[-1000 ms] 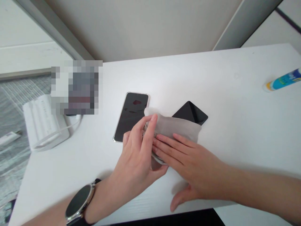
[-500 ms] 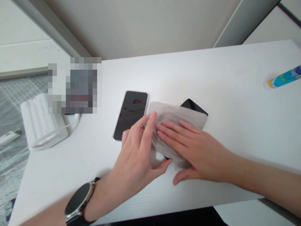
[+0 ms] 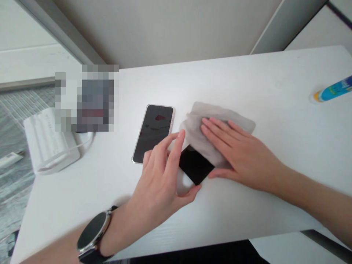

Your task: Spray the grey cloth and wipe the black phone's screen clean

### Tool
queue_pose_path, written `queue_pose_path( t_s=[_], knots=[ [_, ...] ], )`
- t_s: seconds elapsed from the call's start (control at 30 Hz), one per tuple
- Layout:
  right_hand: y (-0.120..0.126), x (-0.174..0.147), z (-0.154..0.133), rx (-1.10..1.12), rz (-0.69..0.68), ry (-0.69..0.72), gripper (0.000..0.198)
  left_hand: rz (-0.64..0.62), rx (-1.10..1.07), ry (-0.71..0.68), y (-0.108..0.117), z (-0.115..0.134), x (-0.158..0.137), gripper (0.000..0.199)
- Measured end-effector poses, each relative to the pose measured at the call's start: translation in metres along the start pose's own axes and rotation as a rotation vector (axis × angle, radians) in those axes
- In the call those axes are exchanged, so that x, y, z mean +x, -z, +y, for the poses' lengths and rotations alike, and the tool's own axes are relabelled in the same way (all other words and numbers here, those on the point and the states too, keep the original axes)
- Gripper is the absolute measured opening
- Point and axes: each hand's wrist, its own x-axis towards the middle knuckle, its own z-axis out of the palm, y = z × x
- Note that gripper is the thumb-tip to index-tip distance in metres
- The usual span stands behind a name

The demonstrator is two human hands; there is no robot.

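Soft, even daylight across a white table (image 3: 247,84), faint shadows beneath both hands, dim reflections on a phone (image 3: 154,132) screen, a pixelated block (image 3: 86,98) at left, wide-angle bending at the edges, focus mostly sharp.

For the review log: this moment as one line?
left hand: steadies dark phone | right hand: flat on cloth over phone | second phone beside | table
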Motion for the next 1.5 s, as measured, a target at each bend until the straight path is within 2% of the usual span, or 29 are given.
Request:
queue_pose_path(
  t_s=[0.07, 0.1, 0.2, 0.27, 0.33, 0.43, 0.5, 0.57, 0.63, 0.7, 0.73, 0.83, 0.87, 0.9, 0.97, 1.03, 1.1, 1.13, 1.2, 1.27, 1.3, 1.37, 1.47, 1.5],
  knots=[
    [0.0, -0.001, -0.002, -0.016, 0.023, -0.063, 0.11, -0.004, -0.004, 0.012, 0.0, 0.0, 0.0, 0.116],
    [-0.002, -0.002, -0.007, -0.004, 0.019, -0.021, 0.113, -0.006, -0.006, 0.012, 0.0, 0.0, 0.0, 0.116],
    [-0.006, -0.005, -0.027, 0.081, -0.032, 0.251, 0.112, -0.019, -0.007, 0.005, -0.001, -0.001, 0.0, 0.118],
    [-0.007, -0.005, -0.028, 0.111, -0.049, 0.327, 0.105, -0.018, -0.003, 0.001, -0.001, -0.001, 0.001, 0.118],
    [-0.004, -0.004, -0.017, 0.085, -0.027, 0.225, 0.101, -0.013, -0.003, 0.003, 0.0, 0.0, 0.001, 0.118],
    [0.001, -0.002, 0.003, 0.004, 0.017, -0.029, 0.105, -0.009, -0.012, 0.006, 0.001, 0.001, 0.001, 0.119],
    [0.002, -0.003, 0.001, -0.012, 0.023, -0.069, 0.112, -0.009, -0.014, 0.004, 0.001, 0.001, 0.002, 0.12],
    [-0.001, -0.005, -0.012, 0.022, -0.003, 0.062, 0.119, -0.013, -0.011, -0.005, 0.001, 0.0, 0.002, 0.121],
    [-0.004, -0.007, -0.024, 0.07, -0.036, 0.242, 0.115, -0.018, -0.011, -0.015, 0.002, 0.0, 0.002, 0.12],
    [-0.005, -0.007, -0.025, 0.091, -0.049, 0.288, 0.108, -0.019, -0.015, -0.01, 0.002, 0.0, 0.002, 0.119],
    [-0.004, -0.006, -0.021, 0.081, -0.038, 0.227, 0.105, -0.018, -0.016, -0.002, 0.002, 0.0, 0.002, 0.119],
    [-0.001, -0.004, -0.006, 0.004, 0.01, -0.08, 0.103, -0.024, -0.025, 0.026, 0.002, 0.001, 0.002, 0.119],
    [-0.001, -0.004, -0.004, -0.014, 0.022, -0.139, 0.106, -0.025, -0.027, 0.027, 0.002, 0.001, 0.002, 0.119],
    [-0.001, -0.005, -0.006, -0.016, 0.025, -0.14, 0.109, -0.028, -0.028, 0.026, 0.002, 0.001, 0.002, 0.119],
    [-0.003, -0.008, -0.018, 0.03, 0.001, 0.009, 0.117, -0.029, -0.023, 0.009, 0.001, 0.0, 0.001, 0.119],
    [-0.005, -0.01, -0.03, 0.103, -0.035, 0.211, 0.114, -0.03, -0.016, -0.005, 0.001, 0.0, 0.001, 0.118],
    [-0.006, -0.01, -0.031, 0.148, -0.051, 0.287, 0.108, -0.027, -0.011, -0.002, 0.001, 0.0, 0.001, 0.119],
    [-0.006, -0.009, -0.027, 0.145, -0.046, 0.249, 0.106, -0.026, -0.008, 0.005, 0.001, 0.0, 0.001, 0.119],
    [-0.003, -0.006, -0.012, 0.088, -0.016, 0.08, 0.103, -0.024, -0.009, 0.022, 0.001, 0.0, 0.001, 0.119],
    [0.0, -0.005, -0.001, 0.014, 0.023, -0.094, 0.106, -0.021, -0.016, 0.022, 0.001, 0.001, 0.002, 0.118],
    [0.001, -0.005, 0.0, -0.008, 0.036, -0.133, 0.109, -0.019, -0.02, 0.017, 0.001, 0.001, 0.002, 0.118],
    [0.0, -0.007, -0.007, 0.004, 0.027, -0.071, 0.115, -0.018, -0.022, 0.011, 0.001, 0.001, 0.002, 0.119],
    [-0.004, -0.01, -0.026, 0.095, -0.036, 0.204, 0.113, -0.031, -0.017, 0.017, 0.001, -0.001, 0.002, 0.12],
    [-0.004, -0.01, -0.028, 0.114, -0.047, 0.251, 0.109, -0.032, -0.015, 0.016, 0.001, -0.001, 0.002, 0.12]
  ],
)
